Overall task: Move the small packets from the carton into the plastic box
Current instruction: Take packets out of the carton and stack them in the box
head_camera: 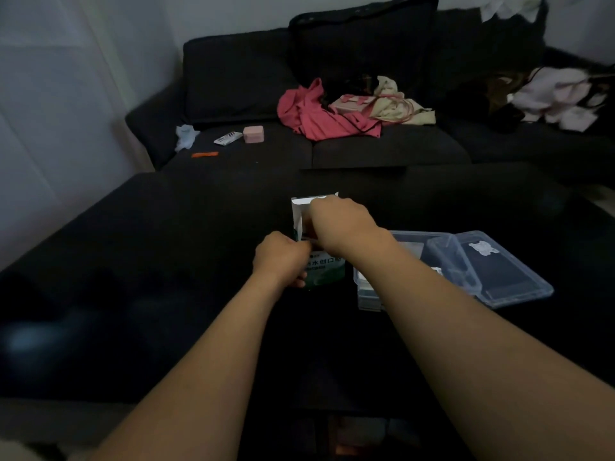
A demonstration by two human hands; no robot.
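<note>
- Two bare hands: left hand (280,257), right hand (342,224).
- One white and green carton (324,271).
- One clear plastic box (399,247), with one clear lid (506,274) beside it.
- One dark table (166,277).
- One dark sofa (233,78).
- One pink garment (309,114).
- One small pink case (253,134).
- One small tube (228,138).
- One orange strip (204,155).
- Packets: too hidden to count.
</note>
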